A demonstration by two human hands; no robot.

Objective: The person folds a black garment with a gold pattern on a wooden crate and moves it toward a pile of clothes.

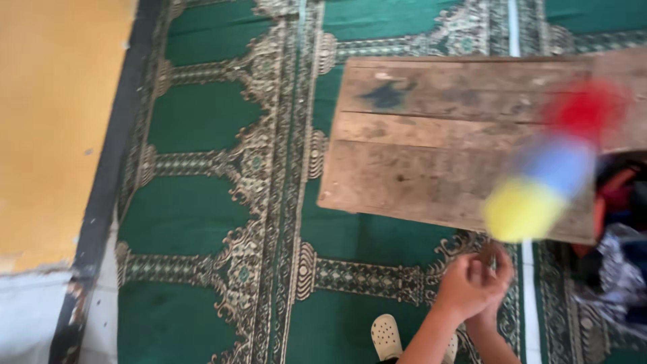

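Head view. A blurred, multicoloured object (549,165) — red, blue and yellow bands — reaches from the clasped hands up across the near right part of a low, weathered wooden board (431,128); its kind cannot be told. Right of the board lies a crumpled silvery bag (623,269), contents unclear. The board's left and near edges border open green patterned carpet (202,202), which runs left to a dark strip (111,168) along a yellow wall (54,121). The left hand (465,286) is curled shut; the right hand (495,273) is pressed against it, fingers folded — both seem to grip the object's lower end, mostly hidden. A white perforated sandal (386,337) lies just below the left forearm.
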